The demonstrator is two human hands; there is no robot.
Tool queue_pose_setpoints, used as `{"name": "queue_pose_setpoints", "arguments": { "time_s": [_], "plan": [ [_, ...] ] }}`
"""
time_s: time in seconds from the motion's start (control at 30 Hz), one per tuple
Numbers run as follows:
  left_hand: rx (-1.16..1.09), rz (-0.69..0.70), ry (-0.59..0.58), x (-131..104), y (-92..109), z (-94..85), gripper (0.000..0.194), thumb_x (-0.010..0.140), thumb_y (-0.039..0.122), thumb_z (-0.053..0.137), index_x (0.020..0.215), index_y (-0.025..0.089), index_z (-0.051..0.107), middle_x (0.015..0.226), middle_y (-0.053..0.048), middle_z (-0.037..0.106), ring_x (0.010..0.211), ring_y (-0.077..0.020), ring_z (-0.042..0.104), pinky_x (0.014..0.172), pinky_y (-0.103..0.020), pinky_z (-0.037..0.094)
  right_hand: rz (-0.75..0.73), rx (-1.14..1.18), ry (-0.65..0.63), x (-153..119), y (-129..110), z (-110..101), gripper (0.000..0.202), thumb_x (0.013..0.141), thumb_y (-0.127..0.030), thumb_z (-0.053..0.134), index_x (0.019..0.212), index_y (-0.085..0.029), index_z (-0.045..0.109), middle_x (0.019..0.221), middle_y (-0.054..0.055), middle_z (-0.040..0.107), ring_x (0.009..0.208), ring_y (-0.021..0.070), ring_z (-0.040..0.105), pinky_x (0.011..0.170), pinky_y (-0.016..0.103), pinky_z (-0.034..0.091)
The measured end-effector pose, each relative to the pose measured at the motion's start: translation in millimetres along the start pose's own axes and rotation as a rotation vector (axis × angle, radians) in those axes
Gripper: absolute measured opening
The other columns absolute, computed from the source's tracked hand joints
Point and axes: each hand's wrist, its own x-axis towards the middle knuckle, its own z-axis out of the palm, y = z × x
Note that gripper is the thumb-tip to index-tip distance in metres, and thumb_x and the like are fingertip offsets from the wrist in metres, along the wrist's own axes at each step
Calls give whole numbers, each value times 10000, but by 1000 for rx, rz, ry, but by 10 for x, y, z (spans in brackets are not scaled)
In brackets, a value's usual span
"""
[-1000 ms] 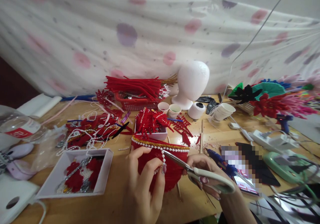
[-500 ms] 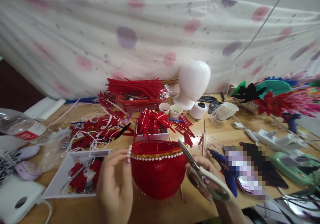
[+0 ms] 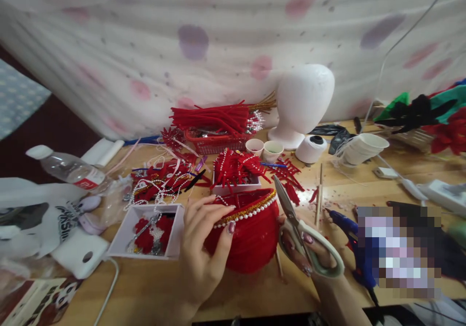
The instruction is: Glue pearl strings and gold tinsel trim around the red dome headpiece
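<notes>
A red bowl-shaped cap [image 3: 253, 246] is tilted, its opening upward, with a gold braid and a string of white pearl beads [image 3: 251, 214] along its rim. At its left side my left hand [image 3: 207, 243] has its thumb on the outside by the beads and its fingers over the rim, closed on it. My right hand [image 3: 309, 253] holds scissors [image 3: 291, 217] with light grey handles, fingers through the loops. The blades point up beside the cap's right edge and look closed. Right fingertips lie close against the cap; whether they touch it I cannot tell.
A white box of red flowers [image 3: 145, 234] stands left, a bottle [image 3: 69, 168] behind it. Farther back are a red basket [image 3: 218, 143], paper cups [image 3: 273, 150], a thread cone [image 3: 310, 150] and a white foam head [image 3: 304, 103]. A blue glue gun [image 3: 351, 238] lies right.
The view has swung left, so things sit farther right in it. My left fingers have moved from the cap's left edge over its rim, and the cap is more tilted. The scissors stay in my right hand.
</notes>
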Motion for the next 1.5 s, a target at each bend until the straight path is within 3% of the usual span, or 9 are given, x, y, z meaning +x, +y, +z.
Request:
{"name": "queue_pose_setpoints", "arguments": {
  "time_s": [0.2,0.37,0.47,0.63,0.87,1.03,1.23,1.5],
  "plan": [
    [46,4,-16,-9,35,14,272,942,132,571,1149,278,670,1030,-14,719,989,-200,639,893,-388,507,5,4,62,-25,41,-40,401,777,-524,761,1013,-210,678,647,-38,596,302,-13,216,277,146,197],
    [99,24,24,-12,40,44,220,936,127,580,1093,262,656,952,-1,708,894,-184,638,871,-381,485,17,4,78,-36,86,-81,383,766,-509,780,989,-213,685,640,-35,602,304,-6,240,280,139,205],
    [104,13,7,-14,34,43,248,950,129,563,1129,273,656,970,-2,697,921,-185,631,880,-375,475,19,8,73,-33,84,-73,396,753,-530,786,969,-213,687,633,-39,599,291,-9,241,267,135,182],
    [52,8,-49,-26,29,8,304,961,146,542,1211,285,644,1031,-21,674,998,-204,613,1059,-462,390,9,8,78,-30,69,-34,373,763,-536,776,902,-202,683,641,-29,600,301,-9,243,273,143,179],
    [121,46,-28,-21,13,28,250,946,141,562,1149,260,645,969,-25,685,930,-204,623,927,-416,474,16,-8,103,-44,23,14,374,750,-537,780,863,-198,669,636,-34,587,295,-11,247,278,152,210],
    [151,46,-16,-34,29,33,224,940,149,558,1114,258,645,940,-16,677,911,-201,627,982,-447,462,12,0,110,-43,-5,55,378,746,-546,790,862,-208,667,627,-33,598,286,-5,239,269,155,160],
    [125,27,-10,-25,24,30,215,943,138,555,1103,258,633,947,-24,667,934,-204,609,864,-399,483,13,8,86,-17,-25,104,376,737,-542,806,803,-205,653,607,-42,584,279,-7,252,262,156,176],
    [62,0,-79,4,13,-46,263,936,221,621,1189,290,632,1050,-29,697,1022,-231,597,1011,-483,448,4,31,75,-34,20,68,366,764,-539,791,804,-200,657,617,-37,591,278,-15,262,274,145,161]
  ]
}}
